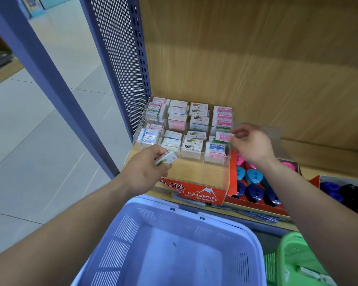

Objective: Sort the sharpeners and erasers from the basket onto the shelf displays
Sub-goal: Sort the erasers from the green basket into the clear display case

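While my right hand pinches a pink-labelled eraser between thumb and fingertips above the right-hand column of the clear display tray, I judge the step in hand to be seating that eraser in its compartment. My left hand is curled round a green-sleeved eraser, just in front of the tray's left front corner.

Procedure, right hand:
1. Match the label. The packs in this column read "Hard Eraser" in pink, blue and green, so the pink one belongs here.
2. Turn the printed face up and align its long edge with the packs already stacked.
3. Lower it flat until it rests on the stack, then loosen thumb and fingertips. Do not drop it. A tilted pack could slide across a thin divider into the next cell.
4. Lift the hand straight up, well clear of the sharpeners in the red carton just to the right.

Procedure, left hand:
5. Compare the sleeve with each column before choosing. From here I cannot read its print.

The blue basket below my forearms shows no stock on its visible floor, so these two may be among the last erasers.
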Demonstrator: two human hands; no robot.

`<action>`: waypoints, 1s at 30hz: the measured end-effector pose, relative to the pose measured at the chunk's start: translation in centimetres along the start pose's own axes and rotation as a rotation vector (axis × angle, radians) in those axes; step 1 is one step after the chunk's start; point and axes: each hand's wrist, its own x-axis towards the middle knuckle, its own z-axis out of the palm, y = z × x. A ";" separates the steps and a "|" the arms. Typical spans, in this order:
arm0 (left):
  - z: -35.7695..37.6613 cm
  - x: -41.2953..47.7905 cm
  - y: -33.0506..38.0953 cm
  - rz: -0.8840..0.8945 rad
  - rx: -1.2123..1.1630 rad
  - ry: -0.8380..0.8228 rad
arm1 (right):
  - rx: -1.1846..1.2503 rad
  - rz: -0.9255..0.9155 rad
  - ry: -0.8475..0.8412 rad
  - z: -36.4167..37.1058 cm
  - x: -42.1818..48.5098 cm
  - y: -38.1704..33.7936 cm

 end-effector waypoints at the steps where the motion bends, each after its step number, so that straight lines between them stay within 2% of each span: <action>1: 0.0 0.0 0.2 0.010 -0.003 0.021 | -0.010 -0.019 0.008 0.3 0.7 0.1; 4: 0.1 0.3 0.4 0.027 -0.022 0.047 | -0.004 -0.028 0.001 1.5 2.2 0.2; 9: 0.3 0.8 0.3 0.016 -0.053 0.069 | -0.130 -0.081 -0.037 2.8 2.9 0.6; 14: 0.9 1.0 0.9 0.030 -0.112 0.059 | -0.314 -0.303 0.121 3.7 2.4 1.3; 19: 1.1 0.8 1.4 0.020 -0.086 0.058 | -0.319 -0.311 0.168 4.3 2.5 1.7; 25: 1.2 0.7 2.0 0.007 -0.106 0.092 | -0.467 -0.343 0.046 3.6 2.3 1.2; 30: 0.9 0.3 2.2 -0.006 -0.146 0.080 | -0.302 -0.262 0.006 2.0 0.4 -0.3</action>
